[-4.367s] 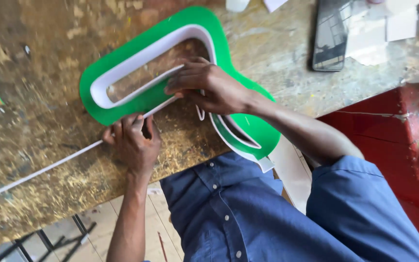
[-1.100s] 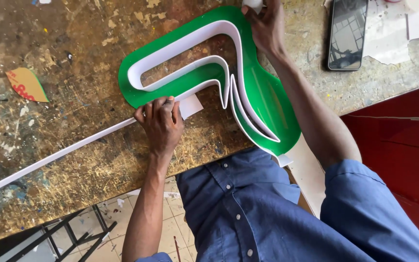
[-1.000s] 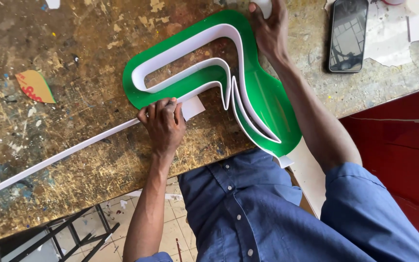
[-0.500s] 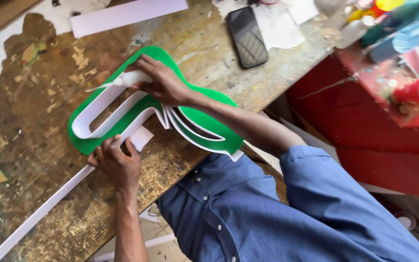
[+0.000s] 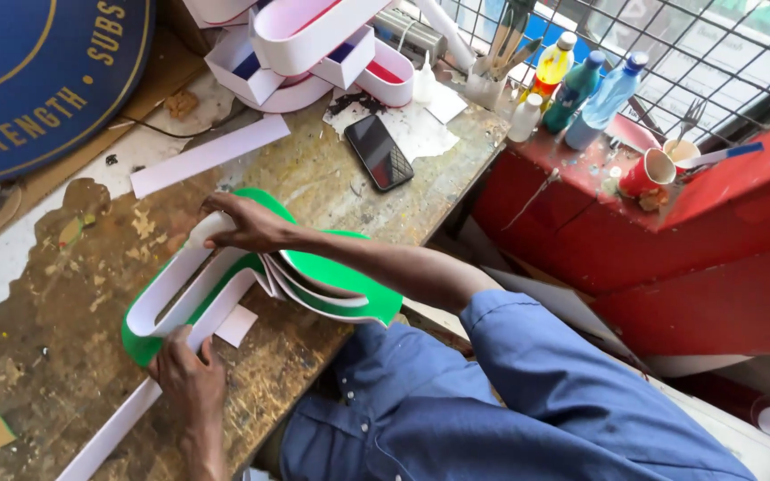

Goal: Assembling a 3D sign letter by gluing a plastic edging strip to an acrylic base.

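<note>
green letter between hands | left hand pinching white strip | right hand gripping its top

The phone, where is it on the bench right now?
In the head view the phone lies flat, screen up, on the wooden workbench, beyond the green letter shape, near white paper scraps and below the stacked white letter shells.

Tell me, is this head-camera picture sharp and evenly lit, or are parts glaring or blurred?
Head view: soft daylight, no harsh shadows; the green letter panel and both hands, left hand and right hand, look fairly sharp; the phone screen shows a slight sheen; brightness washes out beyond the wire grille; edges bend a little.
</note>
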